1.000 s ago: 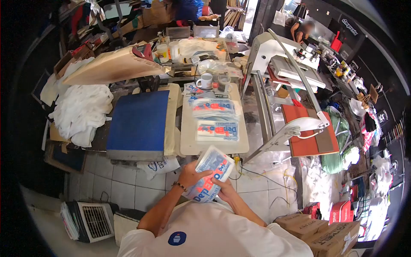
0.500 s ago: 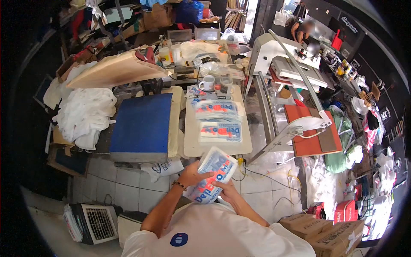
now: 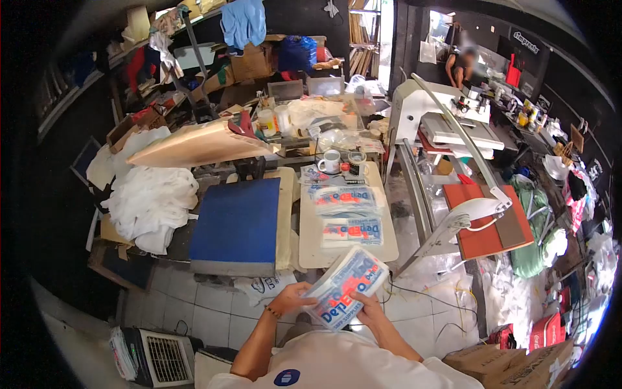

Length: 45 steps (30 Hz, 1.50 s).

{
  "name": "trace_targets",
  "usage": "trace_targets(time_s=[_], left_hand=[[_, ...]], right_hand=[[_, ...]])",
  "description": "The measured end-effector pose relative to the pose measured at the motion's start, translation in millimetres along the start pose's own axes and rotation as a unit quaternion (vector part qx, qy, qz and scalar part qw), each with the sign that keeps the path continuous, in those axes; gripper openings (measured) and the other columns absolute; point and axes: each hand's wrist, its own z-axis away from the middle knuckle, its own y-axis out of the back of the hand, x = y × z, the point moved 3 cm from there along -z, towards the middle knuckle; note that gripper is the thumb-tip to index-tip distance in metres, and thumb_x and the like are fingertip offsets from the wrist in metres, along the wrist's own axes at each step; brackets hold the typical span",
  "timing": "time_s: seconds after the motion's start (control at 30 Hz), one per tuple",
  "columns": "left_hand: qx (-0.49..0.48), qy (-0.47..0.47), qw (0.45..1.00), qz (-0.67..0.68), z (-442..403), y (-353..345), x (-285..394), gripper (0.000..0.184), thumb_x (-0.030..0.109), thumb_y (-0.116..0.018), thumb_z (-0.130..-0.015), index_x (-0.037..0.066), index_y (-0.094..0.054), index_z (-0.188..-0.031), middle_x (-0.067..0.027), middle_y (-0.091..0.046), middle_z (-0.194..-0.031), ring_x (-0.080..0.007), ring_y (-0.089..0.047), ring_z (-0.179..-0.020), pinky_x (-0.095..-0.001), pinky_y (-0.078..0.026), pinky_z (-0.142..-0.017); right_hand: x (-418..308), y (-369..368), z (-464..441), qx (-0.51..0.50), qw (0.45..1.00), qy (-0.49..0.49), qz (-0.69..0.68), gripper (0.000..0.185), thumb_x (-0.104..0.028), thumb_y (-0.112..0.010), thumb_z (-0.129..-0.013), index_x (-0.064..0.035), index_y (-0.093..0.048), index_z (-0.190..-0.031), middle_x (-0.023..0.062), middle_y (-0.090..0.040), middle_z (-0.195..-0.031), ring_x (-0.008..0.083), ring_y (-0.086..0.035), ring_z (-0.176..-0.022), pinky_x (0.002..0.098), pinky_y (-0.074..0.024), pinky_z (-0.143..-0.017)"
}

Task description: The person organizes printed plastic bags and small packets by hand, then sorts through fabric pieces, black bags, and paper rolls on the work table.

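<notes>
A clear plastic packet (image 3: pixel 346 285) with blue and red lettering is held at an angle in front of my body. My left hand (image 3: pixel 290 299) grips its left edge, thumb on top. Lower down on the right side, my right hand (image 3: pixel 370 312) pinches it, with some fingers hidden underneath. Just beyond, similar printed packets lie on a cream board (image 3: pixel 311 249): a near pile (image 3: pixel 353 232) and a farther pile (image 3: pixel 343 199). A white mug (image 3: pixel 329 162) and a glass jar (image 3: pixel 356 165) stand at the board's far end.
Left of the board is a blue padded platen (image 3: pixel 236 220) under a raised wooden panel (image 3: pixel 201 146). White cloth (image 3: pixel 150 201) is heaped farther left. A metal-framed press (image 3: pixel 440 123) stands right. Cardboard boxes (image 3: pixel 486 363) are at lower right; a person (image 3: pixel 461 68) is in the background.
The packet has turned flatter and shifted right and slightly down. My left hand has slid toward its left edge. The camera view has tilted up and moved left.
</notes>
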Motion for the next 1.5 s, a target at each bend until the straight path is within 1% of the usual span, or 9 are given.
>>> trace_targets(time_s=[0.07,0.13,0.17,0.23,0.33,0.83,1.13,1.33,1.5], left_hand=[[0.032,-0.011,0.999,0.033,3,0,-11,0.035,0.026,-0.068,-0.089,-0.001,-0.060,-0.110,-0.0087,-0.065,-0.111,-0.0160,-0.061,-0.101,-0.0319,-0.049,-0.088],[0.008,-0.056,0.951,0.304,1,0,-42,0.036,0.021,-0.059,-0.094,-0.001,-0.055,-0.122,-0.0112,-0.061,-0.121,-0.0213,-0.059,-0.109,-0.0369,-0.048,-0.094],[0.012,-0.060,0.951,0.304,1,-9,-35,0.036,0.021,-0.059,-0.094,-0.001,-0.055,-0.122,-0.0112,-0.061,-0.121,-0.0213,-0.059,-0.109,-0.0369,-0.048,-0.094],[0.020,-0.081,0.861,0.501,-3,-37,-25,0.045,0.019,-0.055,-0.095,0.000,-0.045,-0.134,-0.0143,-0.054,-0.132,-0.0263,-0.055,-0.119,-0.0417,-0.046,-0.100],[0.005,-0.082,0.818,0.569,-10,-48,-33,0.053,0.017,-0.056,-0.094,0.001,-0.036,-0.141,-0.0157,-0.047,-0.140,-0.0295,-0.050,-0.125,-0.0456,-0.043,-0.103],[0.156,-0.031,0.964,0.212,-17,-83,10,0.049,0.000,-0.072,-0.079,0.001,-0.053,-0.124,-0.0095,-0.064,-0.113,-0.0188,-0.062,-0.103,-0.0344,-0.051,-0.090],[0.177,-0.074,0.959,0.211,-30,-87,20,0.043,-0.008,-0.070,-0.074,-0.003,-0.059,-0.115,-0.0122,-0.068,-0.103,-0.0204,-0.067,-0.087,-0.0338,-0.057,-0.075],[0.177,-0.084,0.961,0.194,-26,-78,35,0.042,-0.003,-0.076,-0.071,-0.004,-0.062,-0.111,-0.0103,-0.069,-0.100,-0.0169,-0.066,-0.085,-0.0301,-0.054,-0.076],[0.177,-0.073,0.970,0.151,-15,-55,37,0.040,-0.002,-0.076,-0.070,-0.004,-0.065,-0.108,-0.0090,-0.070,-0.098,-0.0154,-0.066,-0.083,-0.0294,-0.054,-0.076]], right_hand=[[-1,7,-3,0.014,1.000,0.009,-0.014,0.049,0.002,-0.071,-0.077,-0.0085,-0.051,-0.120,0.0083,-0.063,-0.110,0.0242,-0.063,-0.103,0.0427,-0.0543,-0.090],[-5,1,-4,0.013,0.999,0.015,-0.044,0.048,0.002,-0.070,-0.077,-0.0090,-0.051,-0.120,0.0079,-0.063,-0.110,0.0242,-0.063,-0.102,0.0421,-0.0542,-0.090],[-6,-3,-6,0.013,0.997,0.020,-0.076,0.048,0.002,-0.070,-0.077,-0.0095,-0.051,-0.120,0.0076,-0.063,-0.109,0.0242,-0.064,-0.102,0.0416,-0.0541,-0.090],[-6,-6,-9,0.015,0.997,0.032,-0.071,0.049,0.003,-0.070,-0.078,-0.0097,-0.050,-0.121,0.0073,-0.062,-0.110,0.0241,-0.063,-0.102,0.0409,-0.0539,-0.091],[-9,-13,-8,0.024,0.996,0.060,-0.055,0.050,0.004,-0.069,-0.078,-0.0099,-0.049,-0.122,0.0071,-0.061,-0.111,0.0237,-0.063,-0.103,0.0397,-0.0535,-0.091],[-15,1,7,0.086,0.985,0.139,-0.056,0.046,0.005,-0.069,-0.080,-0.0099,-0.051,-0.119,0.0060,-0.062,-0.109,0.0213,-0.063,-0.102,0.0377,-0.0545,-0.088],[-11,20,8,0.061,0.988,0.127,-0.062,0.039,-0.001,-0.070,-0.081,-0.0081,-0.054,-0.116,0.0070,-0.063,-0.111,0.0218,-0.063,-0.104,0.0394,-0.0517,-0.092],[-19,41,6,0.059,0.976,0.117,-0.174,0.041,-0.005,-0.065,-0.087,-0.0069,-0.051,-0.125,0.0102,-0.060,-0.121,0.0246,-0.059,-0.113,0.0437,-0.0459,-0.101],[-45,66,15,0.050,0.981,0.135,-0.129,0.046,-0.006,-0.064,-0.087,-0.0072,-0.048,-0.130,0.0094,-0.060,-0.122,0.0232,-0.058,-0.115,0.0437,-0.0456,-0.101]])
